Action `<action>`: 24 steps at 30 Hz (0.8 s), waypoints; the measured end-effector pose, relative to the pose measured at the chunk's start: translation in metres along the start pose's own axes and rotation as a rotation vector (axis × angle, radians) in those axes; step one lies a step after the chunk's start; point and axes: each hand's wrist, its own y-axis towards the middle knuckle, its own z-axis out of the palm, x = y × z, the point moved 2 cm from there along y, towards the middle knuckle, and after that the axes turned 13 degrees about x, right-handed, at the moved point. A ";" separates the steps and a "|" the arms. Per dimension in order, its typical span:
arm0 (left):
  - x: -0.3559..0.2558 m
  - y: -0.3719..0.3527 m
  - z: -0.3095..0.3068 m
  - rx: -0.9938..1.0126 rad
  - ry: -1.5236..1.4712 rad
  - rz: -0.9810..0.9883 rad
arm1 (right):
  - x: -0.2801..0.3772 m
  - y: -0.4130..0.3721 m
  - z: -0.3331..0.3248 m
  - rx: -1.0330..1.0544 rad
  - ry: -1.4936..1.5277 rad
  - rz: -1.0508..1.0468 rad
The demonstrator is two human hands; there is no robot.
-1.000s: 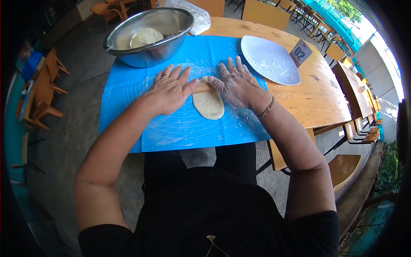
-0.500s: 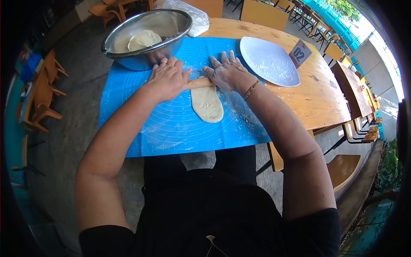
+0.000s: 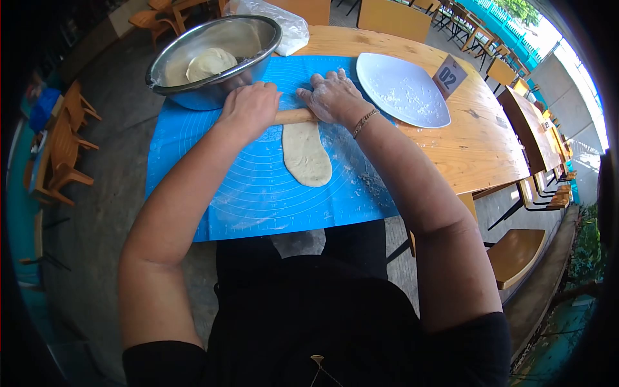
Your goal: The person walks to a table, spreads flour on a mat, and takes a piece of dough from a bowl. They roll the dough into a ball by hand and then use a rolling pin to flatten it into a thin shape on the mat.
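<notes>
A wooden rolling pin (image 3: 294, 117) lies crosswise on the far end of a strip of pale dough (image 3: 305, 158). My left hand (image 3: 253, 108) is closed over the pin's left end, its fingers bent down and partly hidden. Over the right end is my right hand (image 3: 335, 100), dusted with flour, palm on the pin and fingers curving past it. The dough is flat and long, wider and rounded toward me. Beneath everything spreads a blue marked baking mat (image 3: 245, 200) with flour traces.
A steel bowl (image 3: 251, 64) holding a dough ball (image 3: 211, 64) stands at the back left, close to my left hand. Behind it sits a clear plastic bag (image 3: 290, 29). A floury white plate (image 3: 403, 90) and a number card (image 3: 449, 76) are right on the wooden table (image 3: 483, 148).
Both hands and the rolling pin have moved slightly away from me, and more of the dough strip shows. My right hand's fingers are more bent than before. The view has shifted a little.
</notes>
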 end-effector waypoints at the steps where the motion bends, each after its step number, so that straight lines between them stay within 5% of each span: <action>1: 0.002 0.002 0.000 0.000 0.002 0.000 | -0.001 0.003 0.000 -0.016 0.003 -0.011; 8: 0.002 0.007 -0.010 -0.005 -0.091 -0.005 | -0.008 0.012 -0.006 -0.267 0.084 -0.005; 11: -0.003 -0.012 -0.025 0.053 -0.200 0.062 | -0.017 -0.001 -0.020 -0.173 0.194 -0.056; 13: -0.004 -0.025 -0.032 0.099 -0.271 0.114 | -0.022 -0.019 -0.025 -0.138 -0.042 -0.379; 16: -0.003 -0.035 -0.029 0.287 -0.215 0.151 | -0.019 -0.056 -0.032 0.008 0.077 -0.330; 24: -0.002 -0.037 -0.029 -0.145 -0.275 0.180 | -0.024 -0.085 -0.032 -0.252 0.148 -0.295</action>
